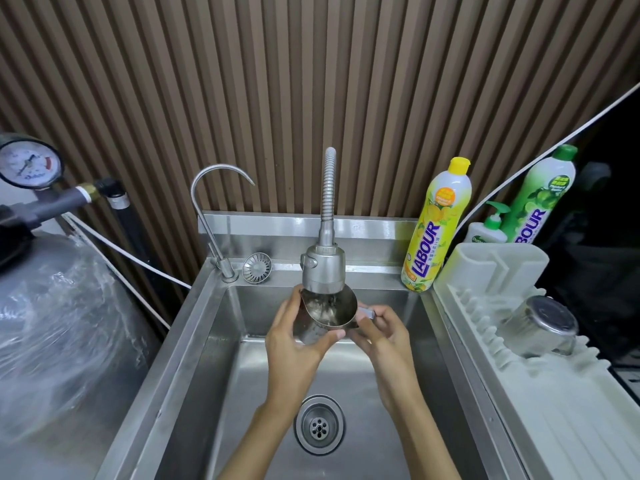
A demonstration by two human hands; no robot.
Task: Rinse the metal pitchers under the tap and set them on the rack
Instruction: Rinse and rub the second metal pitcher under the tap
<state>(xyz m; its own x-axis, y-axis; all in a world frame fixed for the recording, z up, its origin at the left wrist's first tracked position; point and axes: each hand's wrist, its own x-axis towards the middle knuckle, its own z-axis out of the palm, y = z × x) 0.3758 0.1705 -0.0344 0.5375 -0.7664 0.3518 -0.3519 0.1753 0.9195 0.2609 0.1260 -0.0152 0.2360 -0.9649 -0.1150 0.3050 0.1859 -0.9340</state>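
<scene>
Pitcher (329,311) tilts under the tap (323,268), left hand (294,344) gripping its body, right hand (381,336) pinching its handle (367,311); rack (554,410) sits beyond the sink's right edge.

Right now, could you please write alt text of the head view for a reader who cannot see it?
Two hands hold a metal pitcher under the flexible spray tap over a steel sink: the left hand grips its body, the right hand its handle. A second pitcher rests bottom-up on the white dish rack to the right.
</scene>
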